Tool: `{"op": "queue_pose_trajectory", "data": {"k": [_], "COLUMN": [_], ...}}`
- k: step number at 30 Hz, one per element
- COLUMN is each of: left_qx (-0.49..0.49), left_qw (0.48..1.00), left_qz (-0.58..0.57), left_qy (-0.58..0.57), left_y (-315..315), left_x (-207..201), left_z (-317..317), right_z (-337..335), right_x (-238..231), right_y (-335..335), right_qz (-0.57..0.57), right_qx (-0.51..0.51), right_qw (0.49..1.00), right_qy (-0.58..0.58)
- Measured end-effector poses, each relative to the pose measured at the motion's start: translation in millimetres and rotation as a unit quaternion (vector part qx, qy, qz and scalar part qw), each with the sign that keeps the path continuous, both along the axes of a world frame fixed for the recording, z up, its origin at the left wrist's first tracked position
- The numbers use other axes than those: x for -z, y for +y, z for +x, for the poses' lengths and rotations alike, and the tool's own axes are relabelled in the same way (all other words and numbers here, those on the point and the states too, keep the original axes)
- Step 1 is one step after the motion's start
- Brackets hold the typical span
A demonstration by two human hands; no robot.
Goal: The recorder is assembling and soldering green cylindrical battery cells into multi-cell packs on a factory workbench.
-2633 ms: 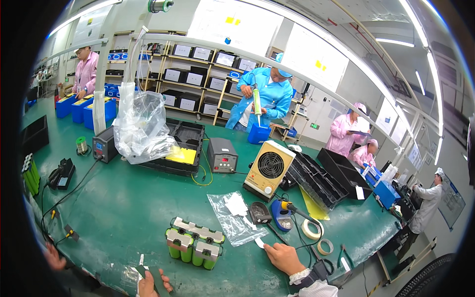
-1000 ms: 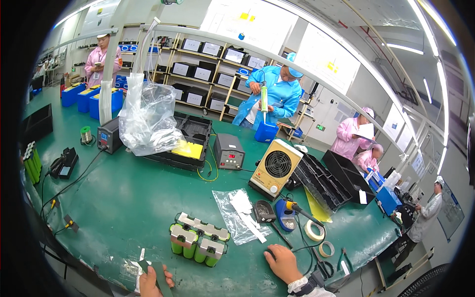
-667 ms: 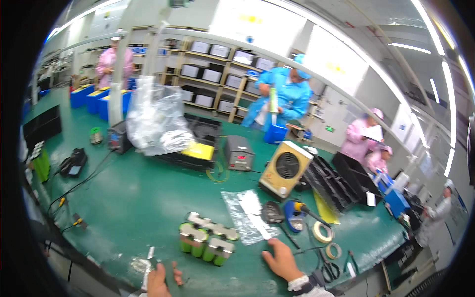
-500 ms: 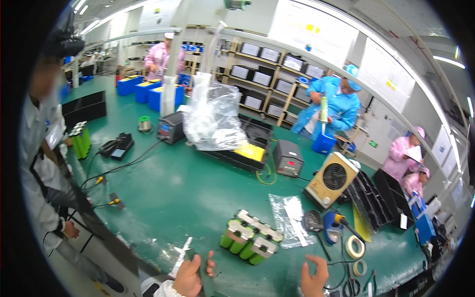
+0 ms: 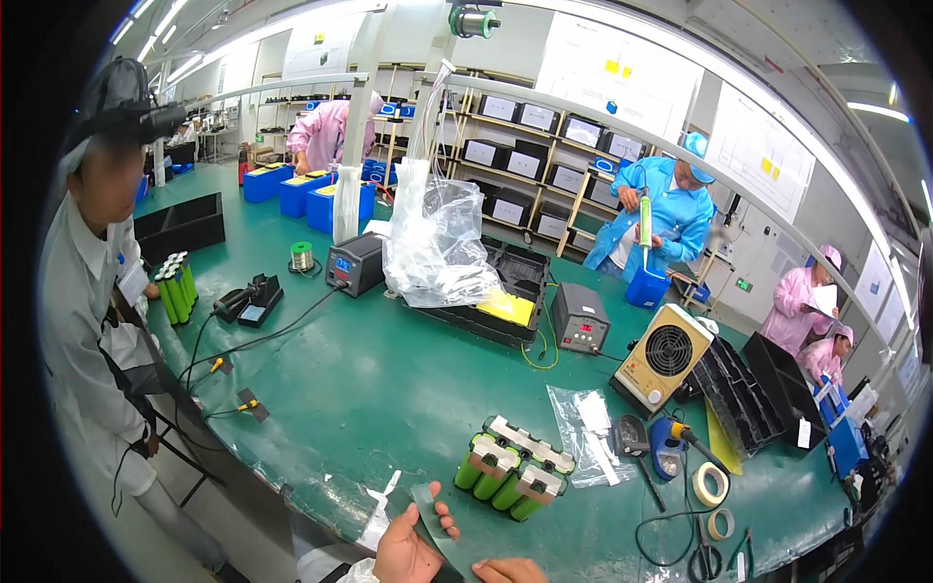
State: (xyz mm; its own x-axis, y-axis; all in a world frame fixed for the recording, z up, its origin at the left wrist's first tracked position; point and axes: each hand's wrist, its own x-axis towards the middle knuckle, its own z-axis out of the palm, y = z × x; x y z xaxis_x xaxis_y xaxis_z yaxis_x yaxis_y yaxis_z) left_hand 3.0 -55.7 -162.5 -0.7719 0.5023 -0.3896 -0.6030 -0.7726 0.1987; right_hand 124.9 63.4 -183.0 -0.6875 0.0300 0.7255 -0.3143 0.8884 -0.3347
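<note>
In my left hand (image 5: 408, 549) a dark green flat strip (image 5: 430, 525) is held between thumb and fingers, upright and slightly bent. My right hand (image 5: 512, 571), partly cut off by the lower edge, has its fingertips closed at the strip's lower end; its thumb is hidden. Just beyond both hands stands a battery pack (image 5: 513, 471) of green cylindrical cells with metal tabs and pale strips on top. White scraps of film (image 5: 381, 510) lie left of my left hand.
A clear bag (image 5: 590, 437), soldering iron stand (image 5: 669, 449), tape rolls (image 5: 710, 484) and scissors (image 5: 705, 559) lie right. Beyond are a fan unit (image 5: 664, 357), soldering station (image 5: 581, 319) and black tray (image 5: 515, 282). A co-worker (image 5: 92, 291) stands left; another in blue (image 5: 661, 209) works across the table.
My right hand has come left from beside the battery pack to the strip's lower end, its fingers drawing in. My left hand still holds the strip, now tilted. The whole view has shifted slightly.
</note>
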Motion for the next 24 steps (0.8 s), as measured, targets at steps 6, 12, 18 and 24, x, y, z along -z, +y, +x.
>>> {"op": "queue_pose_trajectory", "data": {"k": [6,12,18,24], "left_qx": [0.087,0.063,0.087,0.049], "left_qw": [0.972,0.966,0.925,0.877], "left_qz": [0.143,-0.114,-0.218,-0.316], "left_qy": [0.167,0.224,0.299,0.359], "left_y": [-13.1,-15.8,-27.2,-21.1], "left_x": [39.3,20.1,-0.4,4.5], "left_z": [-3.8,-10.3,-13.8,-21.1], "right_z": [2.7,21.1,9.9,6.2], "right_x": [-7.0,-9.6,-24.3,-24.2], "right_y": [2.6,9.5,21.9,22.6], "right_qz": [-0.088,-0.482,-0.612,-0.618], "right_qx": [0.007,0.114,0.096,0.099], "right_qw": [0.996,0.866,0.784,0.779], "right_qy": [0.007,-0.071,-0.048,-0.035]}}
